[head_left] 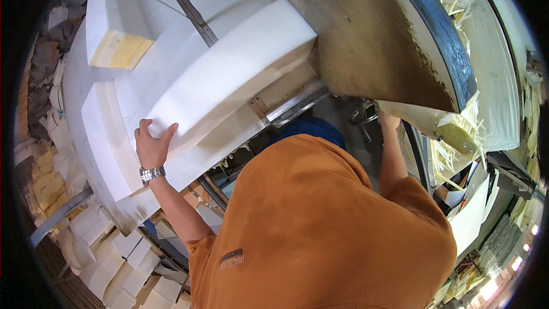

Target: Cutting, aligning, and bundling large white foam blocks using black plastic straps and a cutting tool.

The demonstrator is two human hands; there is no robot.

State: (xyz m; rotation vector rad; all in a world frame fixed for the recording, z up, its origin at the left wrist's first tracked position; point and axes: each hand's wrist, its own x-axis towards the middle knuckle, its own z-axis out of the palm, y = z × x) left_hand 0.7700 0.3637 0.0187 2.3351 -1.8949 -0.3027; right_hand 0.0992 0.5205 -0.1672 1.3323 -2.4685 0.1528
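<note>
Had the left hand left of the frame's centre, at the near end of a long, thick, white, apparently foam block. Saw the block lying slantwise from there to the upper middle of the frame, on a broad, smooth, white tabletop, its far end close to a large, brown-stained metal cover with a blue rim.

Held the left hand spread, thumb and fingers well apart, tips against the block and not wrapped round it. Had the right hand right of centre, by the cover's lower edge, fingers partly hidden; could not tell how far closed, or whether holding anything.

Judged the block light for its bulk, soft and springy, quick to dent under a fingertip, likely to sag if lifted by one end. Expected good grip against skin, yet an easy slide over the tabletop. Thought the crisp edges and corners easiest to nick or tear. Favoured a flat palm on the end face and broad support midway along the side over any hard pinch. Expected similar softness in the smaller white block with a yellow base at upper left.
</note>
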